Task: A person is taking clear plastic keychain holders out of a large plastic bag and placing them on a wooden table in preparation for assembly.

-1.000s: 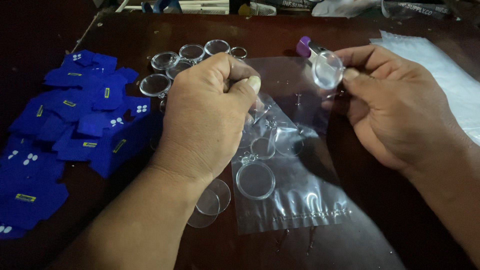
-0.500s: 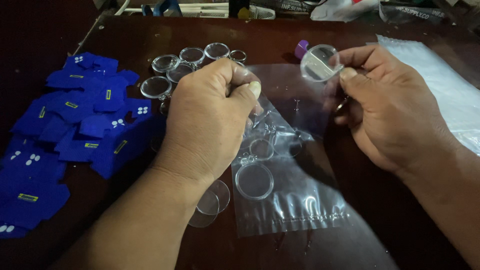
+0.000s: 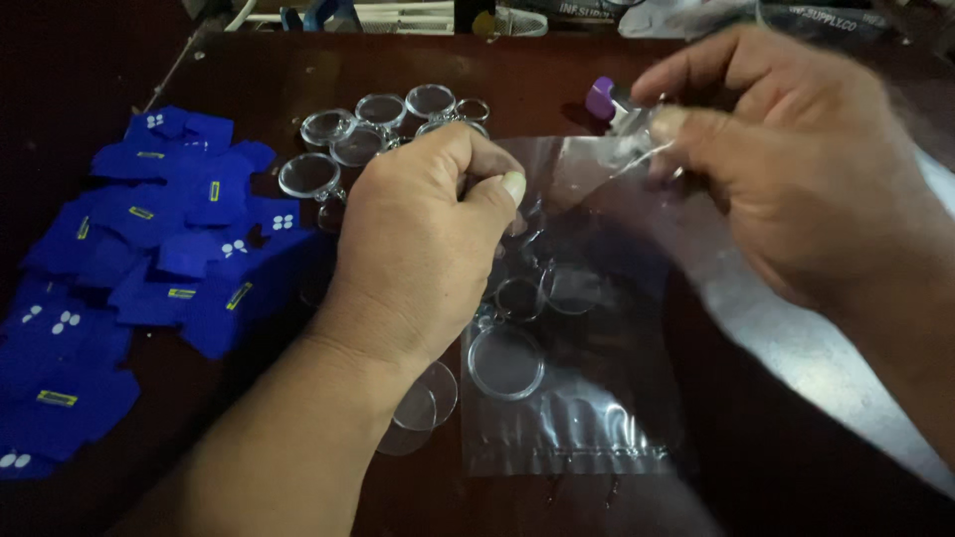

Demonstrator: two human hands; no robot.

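Note:
My left hand [image 3: 423,249] is closed in a pinch on the left side of the mouth of a clear plastic bag [image 3: 577,398] that lies on the dark table [image 3: 517,70]. Several clear round discs [image 3: 505,363] show inside the bag. My right hand [image 3: 796,159] is above the bag's far edge, fingers pinched on a small clear disc [image 3: 637,134] that is blurred. A small purple piece [image 3: 599,97] sits just beyond the right fingertips.
A heap of blue paper squares [image 3: 149,259] covers the table's left side. A cluster of clear round cases [image 3: 378,124] lies behind my left hand. Two loose clear discs [image 3: 423,408] rest by my left wrist. White sheeting [image 3: 935,189] is at the right edge.
My right hand has carried the clear disc down and left, from held up in the air to the bag's far edge. My left hand has kept its grip on the bag.

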